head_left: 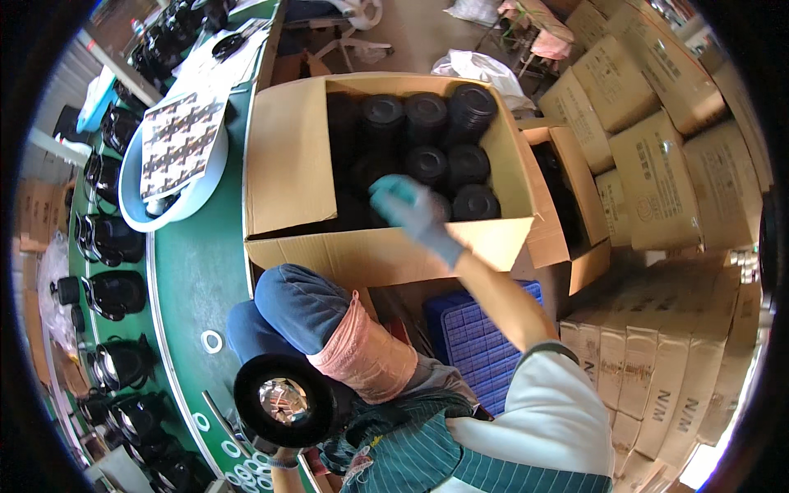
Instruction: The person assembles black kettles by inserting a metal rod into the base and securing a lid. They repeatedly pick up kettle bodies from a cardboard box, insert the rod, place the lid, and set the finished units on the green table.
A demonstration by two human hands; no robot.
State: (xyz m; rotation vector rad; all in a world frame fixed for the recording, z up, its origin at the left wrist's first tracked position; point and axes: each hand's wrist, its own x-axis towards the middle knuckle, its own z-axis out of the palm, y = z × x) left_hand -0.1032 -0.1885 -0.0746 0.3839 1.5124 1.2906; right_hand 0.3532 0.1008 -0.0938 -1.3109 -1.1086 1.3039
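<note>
A black round vessel with a mirror-bright metal inside [283, 400] is at the lower left, its wide mouth facing up. My left hand [283, 454] grips it from below; most of the fingers are hidden behind it. My right hand [403, 205], in a grey glove with teal fingertips, is over the near side of a big open carton [386, 253]. Motion smears its fingers, so I cannot make out whether they hold anything. Inside the carton stand several black cylindrical parts with round, ringed tops [426, 164], some in stacks.
A green workbench [193, 279] runs along the left, with white rings [212, 342] and a light-blue basin [131, 193] on it. Black jugs [115, 293] line its far side. A smaller carton [585, 197], a blue crate [485, 337] and stacked cartons [657, 181] stand to the right.
</note>
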